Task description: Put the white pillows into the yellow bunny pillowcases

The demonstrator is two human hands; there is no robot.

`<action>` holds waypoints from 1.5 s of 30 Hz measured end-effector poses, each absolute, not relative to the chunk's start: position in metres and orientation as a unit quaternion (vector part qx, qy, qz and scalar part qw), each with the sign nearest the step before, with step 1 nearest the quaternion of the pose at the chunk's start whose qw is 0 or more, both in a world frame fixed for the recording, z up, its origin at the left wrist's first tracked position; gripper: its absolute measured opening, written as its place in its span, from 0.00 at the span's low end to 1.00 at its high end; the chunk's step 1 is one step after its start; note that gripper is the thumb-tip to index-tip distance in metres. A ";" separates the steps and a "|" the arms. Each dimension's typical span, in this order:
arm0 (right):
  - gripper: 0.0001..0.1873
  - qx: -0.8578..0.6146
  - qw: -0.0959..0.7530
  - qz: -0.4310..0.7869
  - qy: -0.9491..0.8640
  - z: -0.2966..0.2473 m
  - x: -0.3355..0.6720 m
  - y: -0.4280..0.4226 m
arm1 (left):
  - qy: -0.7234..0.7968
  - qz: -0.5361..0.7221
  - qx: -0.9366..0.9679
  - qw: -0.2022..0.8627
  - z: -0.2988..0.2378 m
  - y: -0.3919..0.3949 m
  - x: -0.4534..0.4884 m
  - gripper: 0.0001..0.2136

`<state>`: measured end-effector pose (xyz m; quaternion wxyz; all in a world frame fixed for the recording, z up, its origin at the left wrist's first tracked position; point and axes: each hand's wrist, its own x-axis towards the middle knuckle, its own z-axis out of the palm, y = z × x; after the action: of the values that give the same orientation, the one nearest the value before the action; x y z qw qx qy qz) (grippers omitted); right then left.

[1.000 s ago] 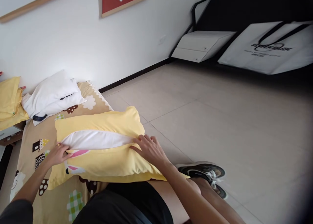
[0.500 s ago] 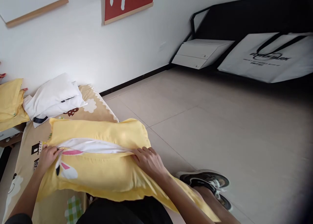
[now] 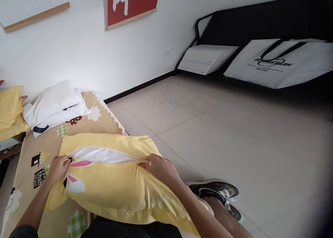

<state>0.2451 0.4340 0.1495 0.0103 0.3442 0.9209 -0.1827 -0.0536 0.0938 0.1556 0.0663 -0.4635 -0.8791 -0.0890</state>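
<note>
A yellow pillowcase with a rabbit print lies across my lap and the bed's edge. Through its long slit shows a white pillow inside. My left hand pinches the pillowcase at the slit's left end, beside the pink rabbit ear. At the slit's right end, my right hand is closed on the fabric, with a fold of yellow edge sticking out from the fingers. The cloth is drawn out between both hands, and the opening gapes slightly along the middle.
The bed has a tan patterned sheet. White pillows are stacked at its far end, with yellow folded cloth to their left. Black shoes rest on the tiled floor. A white bag and white box sit on a black rack.
Both hands have shifted slightly right, still holding the slit's edge. The right hand's fingers have curled in more tightly. The pillowcase's lower part hangs lower, and its upper left corner has moved right.
</note>
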 end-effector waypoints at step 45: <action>0.13 0.085 -0.149 -0.321 0.931 0.128 0.284 0.365 | -0.736 -0.126 -0.525 -0.408 0.208 0.131 0.076 0.21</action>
<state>0.2842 0.3654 0.1283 -0.1493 0.0851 0.9314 -0.3208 0.0759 0.1313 0.2081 -0.4079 -0.5248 -0.7364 -0.1262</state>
